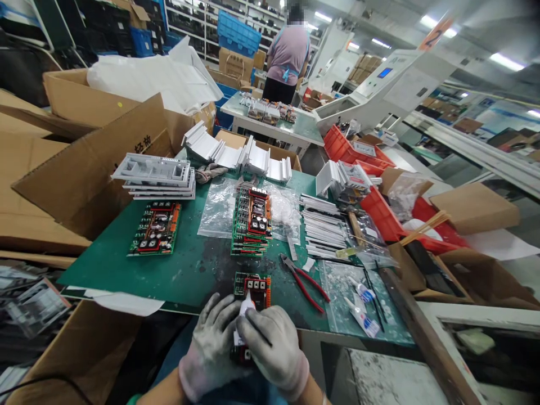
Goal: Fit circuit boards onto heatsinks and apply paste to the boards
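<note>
A green and red circuit board (262, 286) lies at the near edge of the green table, between my gloved hands. My right hand (274, 346) is closed around a white tube (247, 306), whose nozzle points at the small components near the board's top. My left hand (215, 340) rests along the board's left side, fingers extended and somewhat spread, close to the tube. Beyond the board stands a stack of similar boards (252, 222). Another board (156, 228) lies to the left. Both hands cover the lower part of the near board.
Red-handled cutters (306, 284) and tubes (361, 318) lie to the right, near metal strips (323, 228). Grey frames (156, 171) are stacked at left; silver heat sinks (230, 154) line the back. Cardboard boxes (113, 152) and red bins (379, 208) flank the table. A person (287, 53) stands beyond.
</note>
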### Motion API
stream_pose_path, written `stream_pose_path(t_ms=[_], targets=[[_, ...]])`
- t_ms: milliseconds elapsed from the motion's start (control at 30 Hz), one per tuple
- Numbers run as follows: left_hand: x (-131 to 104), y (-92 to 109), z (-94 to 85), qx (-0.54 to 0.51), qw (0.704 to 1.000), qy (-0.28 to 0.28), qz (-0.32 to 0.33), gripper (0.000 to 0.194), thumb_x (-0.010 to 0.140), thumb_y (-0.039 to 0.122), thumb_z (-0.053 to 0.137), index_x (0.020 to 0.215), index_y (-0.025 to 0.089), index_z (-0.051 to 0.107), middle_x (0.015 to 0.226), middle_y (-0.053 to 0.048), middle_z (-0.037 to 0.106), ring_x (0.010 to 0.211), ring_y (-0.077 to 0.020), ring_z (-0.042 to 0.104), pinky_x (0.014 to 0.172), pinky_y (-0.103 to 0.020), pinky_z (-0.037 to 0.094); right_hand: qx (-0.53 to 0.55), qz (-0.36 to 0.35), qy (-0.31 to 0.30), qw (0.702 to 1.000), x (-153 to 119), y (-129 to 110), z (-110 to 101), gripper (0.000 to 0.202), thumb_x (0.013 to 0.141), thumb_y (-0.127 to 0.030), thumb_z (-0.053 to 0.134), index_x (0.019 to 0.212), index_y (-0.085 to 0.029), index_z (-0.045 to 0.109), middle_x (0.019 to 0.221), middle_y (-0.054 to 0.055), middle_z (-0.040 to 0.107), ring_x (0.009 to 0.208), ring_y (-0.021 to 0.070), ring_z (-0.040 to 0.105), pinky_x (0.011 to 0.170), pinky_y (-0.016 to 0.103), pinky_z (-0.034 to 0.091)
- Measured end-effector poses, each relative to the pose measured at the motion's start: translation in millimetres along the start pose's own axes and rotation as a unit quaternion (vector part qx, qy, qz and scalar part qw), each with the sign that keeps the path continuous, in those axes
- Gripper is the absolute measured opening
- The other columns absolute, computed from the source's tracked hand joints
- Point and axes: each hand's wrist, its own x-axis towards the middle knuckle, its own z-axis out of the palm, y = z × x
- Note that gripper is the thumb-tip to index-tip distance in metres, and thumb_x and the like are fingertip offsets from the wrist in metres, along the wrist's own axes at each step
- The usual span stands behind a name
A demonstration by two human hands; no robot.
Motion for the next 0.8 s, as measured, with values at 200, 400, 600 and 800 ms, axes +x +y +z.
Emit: stream_pose_path(t_ms=[200, 400, 600, 800], targets=[[3.5, -3.1, -7.7, -0.009, 0.999, -0.038, 0.014, 0.058, 0.076, 0.059, 0.065, 0.121, 0.022, 0.060, 0.111, -0.006, 0.070, 0.113, -0.0263, 0.061, 0.118, -0.043, 0.025, 0.114, 0.265, 0.109, 0.951, -38.9, 8.4, -22.6, 0.007, 0.095, -0.024, 0.059, 0.096, -0.024, 0.066, 0.090, 0.004, 0.071, 0.077, 0.0162, 0.069, 0.065, 0.027, 0.058], [2.3, -3.5, -7.1, -0.004, 0.999, -0.048, 0.013, 0.065, 0.074, 0.063, 0.066, 0.124, 0.024, 0.058, 0.113, -0.006, 0.070, 0.113, -0.0273, 0.061, 0.116, -0.045, 0.028, 0.248, 0.367, 0.078, 0.893, -55.7, -5.6, -29.0, 0.017, 0.096, -0.039, 0.056, 0.093, -0.024, 0.065, 0.082, 0.001, 0.071, 0.074, 0.0148, 0.070, 0.063, 0.022, 0.058], [3.5, -1.5, -7.4, -0.011, 0.999, -0.045, 0.009, 0.056, 0.081, 0.061, 0.060, 0.122, 0.022, 0.059, 0.111, -0.007, 0.069, 0.115, -0.0274, 0.060, 0.115, -0.045, 0.029, 0.242, 0.311, 0.034, 0.918, -43.0, -16.3, -26.7, 0.016, 0.098, -0.037, 0.055, 0.093, -0.025, 0.064, 0.083, 0.001, 0.072, 0.073, 0.0137, 0.070, 0.066, 0.022, 0.058], [3.3, -1.2, -6.4, -0.016, 0.999, -0.043, 0.007, 0.057, 0.083, 0.063, 0.058, 0.123, 0.022, 0.059, 0.112, -0.008, 0.069, 0.116, -0.0278, 0.059, 0.115, -0.047, 0.027, 0.179, 0.263, 0.023, 0.948, -42.7, -12.6, -37.7, 0.012, 0.100, -0.030, 0.053, 0.097, -0.023, 0.062, 0.082, 0.002, 0.070, 0.073, 0.0126, 0.070, 0.067, 0.021, 0.057]])
